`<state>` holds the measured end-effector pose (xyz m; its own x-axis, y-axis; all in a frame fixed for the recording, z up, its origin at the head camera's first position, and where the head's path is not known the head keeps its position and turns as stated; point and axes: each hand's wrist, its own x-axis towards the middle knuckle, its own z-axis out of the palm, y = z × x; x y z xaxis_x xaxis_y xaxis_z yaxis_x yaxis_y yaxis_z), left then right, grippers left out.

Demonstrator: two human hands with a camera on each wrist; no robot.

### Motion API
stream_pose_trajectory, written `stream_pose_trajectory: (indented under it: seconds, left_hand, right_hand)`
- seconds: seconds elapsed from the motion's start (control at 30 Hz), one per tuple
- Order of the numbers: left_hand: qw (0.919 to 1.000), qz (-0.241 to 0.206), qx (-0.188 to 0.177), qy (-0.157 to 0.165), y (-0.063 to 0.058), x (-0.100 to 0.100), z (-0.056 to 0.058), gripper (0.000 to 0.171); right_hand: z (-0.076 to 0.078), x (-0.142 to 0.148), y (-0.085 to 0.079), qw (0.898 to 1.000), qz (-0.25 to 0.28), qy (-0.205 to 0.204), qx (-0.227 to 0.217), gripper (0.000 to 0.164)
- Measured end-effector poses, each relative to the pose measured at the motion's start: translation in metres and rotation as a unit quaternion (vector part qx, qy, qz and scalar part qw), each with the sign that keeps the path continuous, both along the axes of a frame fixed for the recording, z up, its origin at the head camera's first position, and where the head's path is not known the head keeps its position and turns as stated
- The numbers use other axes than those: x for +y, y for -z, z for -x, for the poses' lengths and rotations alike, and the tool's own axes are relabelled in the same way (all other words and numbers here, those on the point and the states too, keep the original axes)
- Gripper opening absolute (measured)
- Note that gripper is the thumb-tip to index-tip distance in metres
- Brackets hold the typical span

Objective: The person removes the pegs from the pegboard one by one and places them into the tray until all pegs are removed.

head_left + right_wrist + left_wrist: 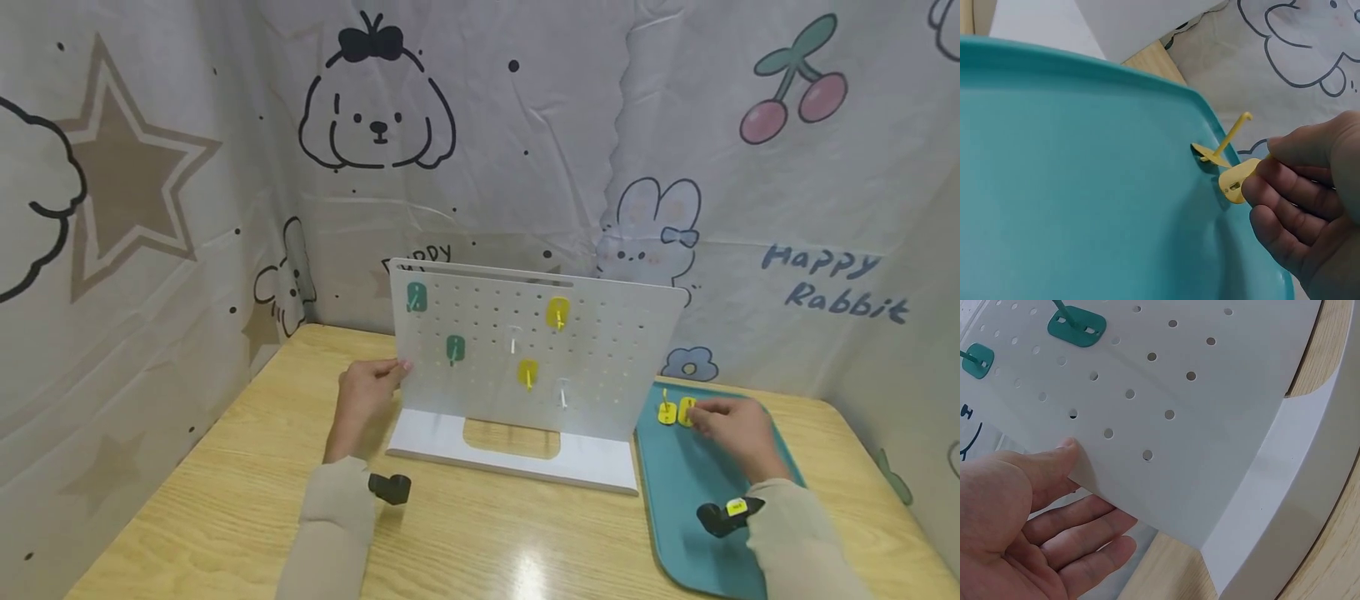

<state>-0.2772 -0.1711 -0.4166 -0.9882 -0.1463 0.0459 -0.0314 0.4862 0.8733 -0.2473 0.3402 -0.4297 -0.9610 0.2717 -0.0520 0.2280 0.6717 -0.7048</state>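
Note:
A white pegboard (480, 375) stands upright on its base and carries two green hooks (455, 348), two yellow hooks (558, 313) and two whitish hooks (563, 394). At its left edge my left hand (367, 392) holds the board, thumb on the front face and fingers behind, as the left wrist view shows (1054, 519). Over the far end of the teal tray (682, 500), my right hand (731, 425) pinches a yellow hook (1235, 181) by its peg, partly hidden by the fingers. Beside it another yellow hook (1213, 154) rests on the tray, peg pointing up.
The wooden table (450, 542) bears the pegboard's white base (592, 462), with the tray close to its right side. A printed curtain (510, 125) hangs behind and at both sides.

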Motion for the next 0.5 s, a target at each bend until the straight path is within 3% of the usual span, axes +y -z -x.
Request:
stream_pose_trajectory:
  seconds: [0.3, 0.5]
  left_hand:
    - [1.0000, 0.008, 0.002, 0.000, 0.0003, 0.0001, -0.0004, 0.043]
    - [1.0000, 0.008, 0.000, -0.005, -0.0008, 0.0007, 0.0003, 0.041]
  right_hand:
    - [0.0042, 0.0009, 0.0094, 1.000, -0.002, 0.016, 0.011, 0.039]
    - [-0.0017, 0.0048, -0.0005, 1.000, -0.012, 0.013, 0.025, 0.043]
